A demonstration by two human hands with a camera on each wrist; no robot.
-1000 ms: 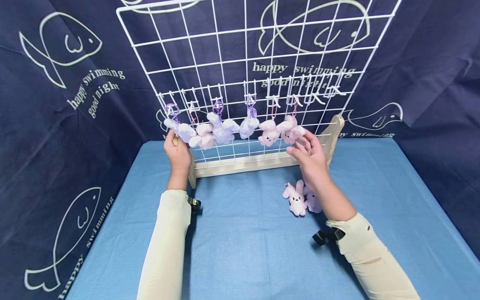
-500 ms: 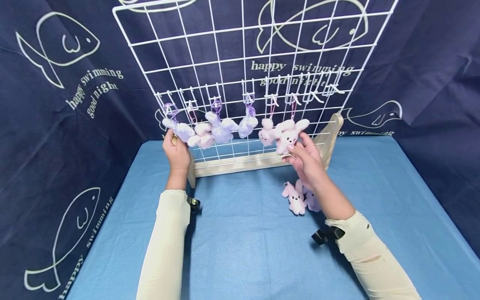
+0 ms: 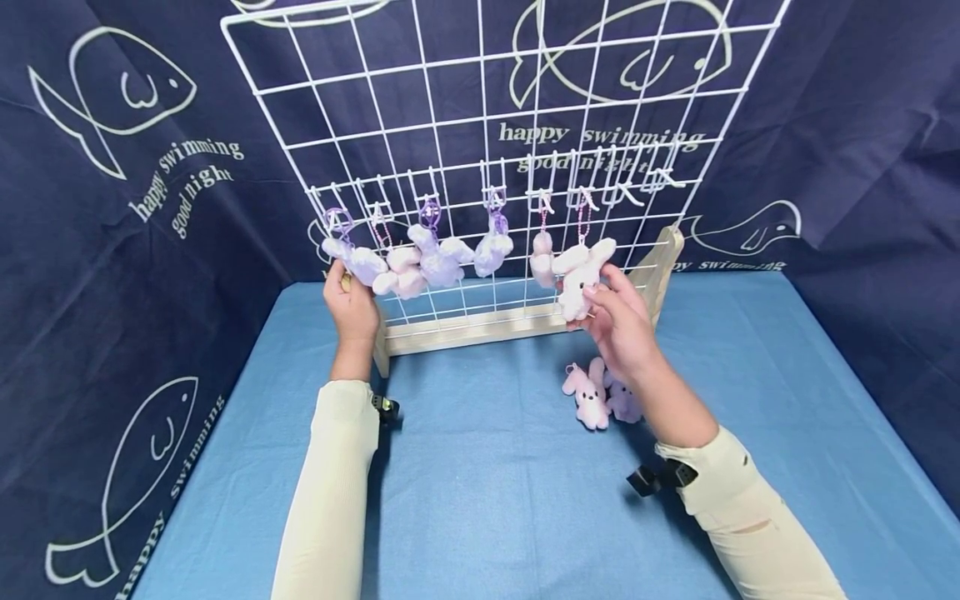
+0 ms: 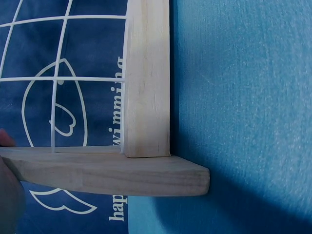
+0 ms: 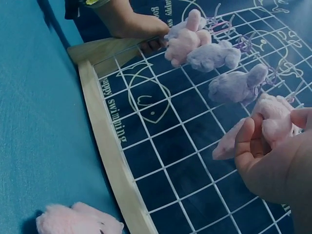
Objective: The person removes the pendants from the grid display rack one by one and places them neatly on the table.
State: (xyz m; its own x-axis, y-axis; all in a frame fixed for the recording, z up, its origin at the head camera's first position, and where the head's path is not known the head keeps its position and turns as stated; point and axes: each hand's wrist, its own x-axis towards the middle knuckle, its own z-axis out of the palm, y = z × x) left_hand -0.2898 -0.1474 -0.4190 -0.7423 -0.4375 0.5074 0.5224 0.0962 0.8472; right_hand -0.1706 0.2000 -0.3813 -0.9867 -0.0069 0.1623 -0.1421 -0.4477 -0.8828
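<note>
In the head view my right hand (image 3: pixel 626 321) pinches a pink plush bunny keychain (image 3: pixel 577 287) between thumb and fingers. Its pink bead chain still loops over a hook on the white wire grid rack (image 3: pixel 480 129). Another pink bunny (image 3: pixel 542 257) hangs just left of it, turned sideways. At the rack's left end my left hand (image 3: pixel 354 308) grips the wooden upright of the stand (image 4: pixel 107 173), below a lilac bunny (image 3: pixel 360 262); its fingers are mostly hidden. Further bunnies, pink (image 3: pixel 405 273) and lilac (image 3: pixel 442 258), hang along the same row of hooks.
A pink bunny (image 3: pixel 591 398) and a lilac bunny (image 3: pixel 622 402) lie on the blue tablecloth (image 3: pixel 480 475) below my right hand. Two bare white hooks (image 3: pixel 632 196) stick out at the row's right end. Dark blue fish-print cloth (image 3: pixel 120 333) surrounds the table.
My right hand has gone from touching the rightmost hanging bunny to pinching it, drawing it slightly left and down and turning it. The neighbouring pink bunny has swung sideways. My left hand stays put.
</note>
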